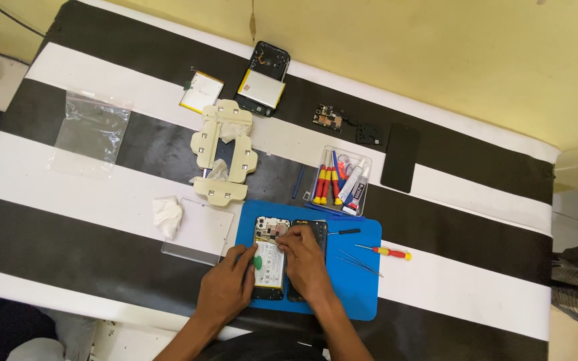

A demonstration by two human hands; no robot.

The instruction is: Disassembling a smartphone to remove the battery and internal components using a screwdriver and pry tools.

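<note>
Lower part of opened phone [270,257] hidden under left hand [227,287]; green pick [257,262] only partly shows at thumb. Right hand [306,264] covers most of dark back cover [316,230] at 3 o'clock of phone. Whether right fingertips pinch anything: too small to tell. Both forearms cut off by bottom edge, 6 o'clock. Small parts in clear tray [342,180], 12–1 o'clock, too tiny to ID. Circuit board [328,119] detail blurred.

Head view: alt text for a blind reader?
Two bare hands, left hand and right hand, work on an opened phone lying on a blue mat on a black-and-white striped table. A tray of screwdrivers sits behind.
</note>
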